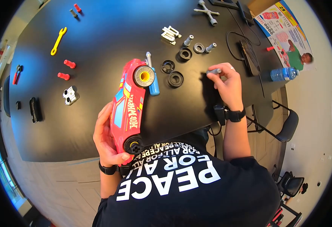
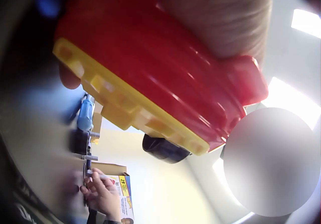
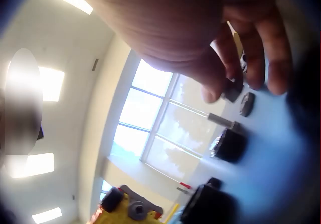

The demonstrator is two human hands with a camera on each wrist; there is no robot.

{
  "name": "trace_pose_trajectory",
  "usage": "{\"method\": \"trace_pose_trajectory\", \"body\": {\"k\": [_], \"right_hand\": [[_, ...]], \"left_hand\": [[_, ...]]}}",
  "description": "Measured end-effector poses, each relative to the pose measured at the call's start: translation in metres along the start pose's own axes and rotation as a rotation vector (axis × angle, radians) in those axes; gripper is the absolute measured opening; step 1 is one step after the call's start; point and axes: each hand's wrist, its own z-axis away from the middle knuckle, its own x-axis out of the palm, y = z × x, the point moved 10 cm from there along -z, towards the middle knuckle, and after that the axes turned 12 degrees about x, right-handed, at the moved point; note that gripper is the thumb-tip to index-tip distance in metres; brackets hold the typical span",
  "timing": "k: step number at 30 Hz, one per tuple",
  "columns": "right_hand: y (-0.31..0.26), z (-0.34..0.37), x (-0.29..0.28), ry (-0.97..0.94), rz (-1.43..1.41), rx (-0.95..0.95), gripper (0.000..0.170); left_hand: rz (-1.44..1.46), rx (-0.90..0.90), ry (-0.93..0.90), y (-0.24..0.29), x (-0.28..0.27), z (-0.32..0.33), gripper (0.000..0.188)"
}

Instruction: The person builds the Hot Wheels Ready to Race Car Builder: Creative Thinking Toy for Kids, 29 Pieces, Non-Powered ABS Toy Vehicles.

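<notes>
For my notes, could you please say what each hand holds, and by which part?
Left hand: a red plastic toy car, by its near end. Right hand: a small grey cylinder, exact grip unclear.

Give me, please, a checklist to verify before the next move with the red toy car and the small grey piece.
1. Left hand grips the red toy car: ok.
2. Right hand pinches the small grey piece: ok.
3. Small grey piece placed on the car: not ok, it is apart from it.
4. Blue screwdriver in view: ok, beside the car in the head view.
5. Small grey piece fits the car: cannot tell.
</notes>
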Motion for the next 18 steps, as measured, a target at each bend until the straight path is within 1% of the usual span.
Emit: {"method": "trace_pose_trajectory", "body": {"k": [1, 3, 4, 6, 8, 9, 10, 12, 14, 16, 18], "right_hand": [[-0.010, 0.000, 0.006, -0.012, -0.004, -0.010, 0.034], [-0.030, 0.004, 0.010, -0.080, -0.523, 0.057, 0.038], [-0.046, 0.009, 0.014, -0.087, -0.525, 0.056, 0.038], [-0.091, 0.024, 0.029, -0.238, -0.591, -0.067, 0.041], [-0.122, 0.039, 0.044, -0.252, -0.507, -0.186, 0.041], [-0.131, 0.044, 0.048, -0.198, -0.599, -0.198, 0.030], [-0.133, 0.041, 0.049, -0.199, -0.601, -0.199, 0.030], [-0.167, 0.052, 0.057, -0.153, -0.153, -0.577, 0.023], [-0.178, 0.050, 0.064, -0.135, -0.204, -0.575, 0.023], [-0.185, 0.052, 0.073, -0.128, -0.098, -0.651, 0.023], [-0.185, 0.052, 0.081, -0.152, -0.041, -0.627, 0.025]], "left_hand": [[-0.010, 0.005, 0.011, 0.000, -0.002, 0.000, 0.133], [-0.027, 0.023, -0.024, 0.002, -0.002, 0.000, 0.133], [-0.031, 0.024, -0.019, 0.004, -0.002, 0.001, 0.133], [-0.011, -0.002, -0.005, 0.002, -0.001, 0.001, 0.132], [0.004, -0.007, -0.002, 0.001, 0.002, 0.001, 0.132], [0.013, -0.013, 0.003, 0.001, 0.001, 0.001, 0.132], [0.011, -0.011, 0.004, 0.002, 0.001, 0.001, 0.132], [-0.036, 0.020, -0.021, 0.003, 0.002, 0.000, 0.136], [-0.041, 0.023, -0.027, 0.005, 0.002, -0.001, 0.136], [-0.045, 0.024, -0.035, 0.005, 0.003, -0.001, 0.135], [-0.059, 0.033, -0.047, 0.005, 0.005, -0.001, 0.134]]}}
